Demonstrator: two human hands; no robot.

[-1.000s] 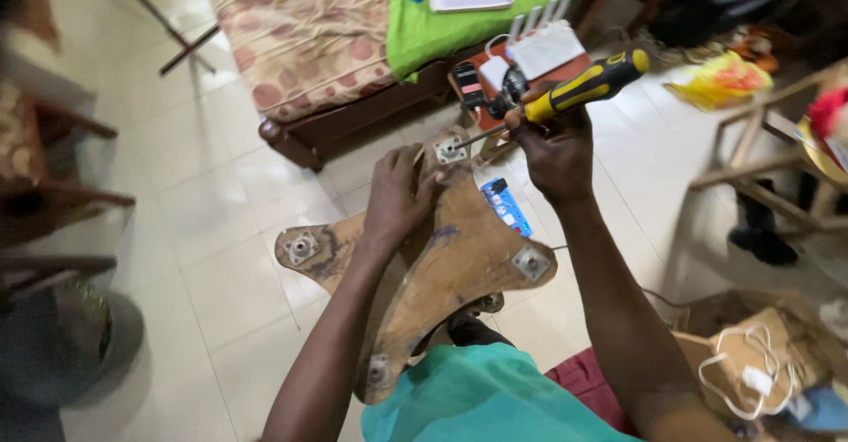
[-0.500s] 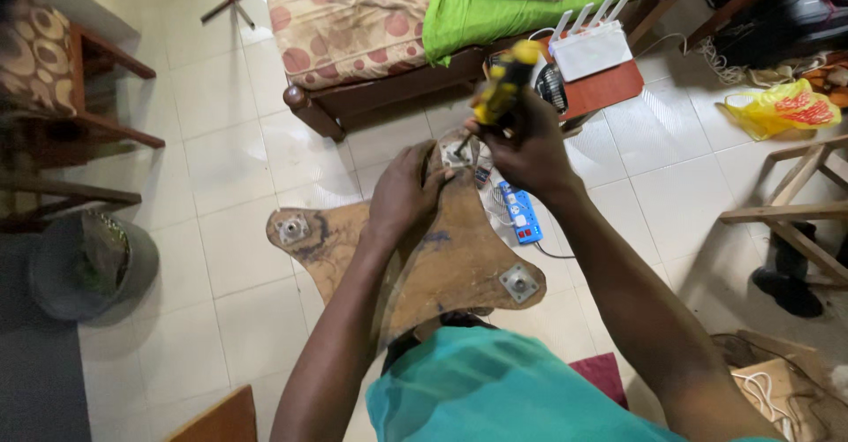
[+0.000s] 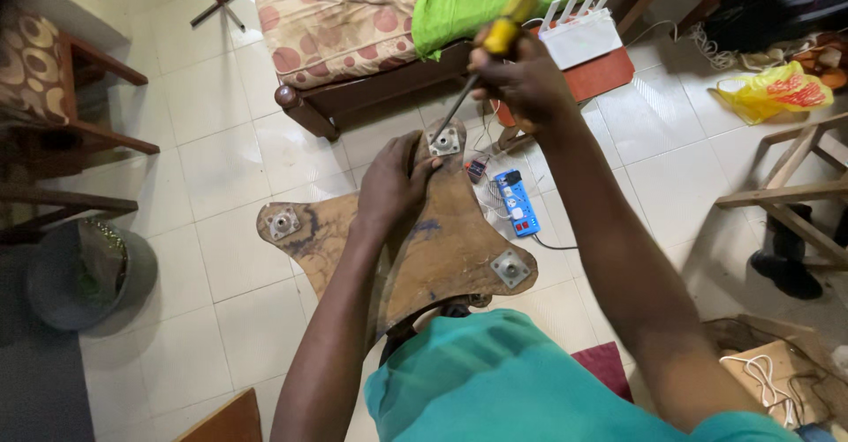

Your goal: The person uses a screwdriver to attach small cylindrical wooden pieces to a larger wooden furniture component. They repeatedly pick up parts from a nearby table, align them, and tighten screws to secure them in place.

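The left hand (image 3: 393,186) presses spread on the board (image 3: 442,248), just beside its top bracket (image 3: 444,140). The right hand (image 3: 521,80) grips a screwdriver (image 3: 495,45), its tip on that bracket. A power strip (image 3: 517,202) lies just right of the board, a bed (image 3: 353,27) beyond it.

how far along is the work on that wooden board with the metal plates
Done: nothing shows finished for certain; three metal plates sit on the wooden board. In hand: the left hand steadies the board while the right hand holds a yellow-handled screwdriver with its tip at the top plate. Left: the left plate and right plate are untouched now.
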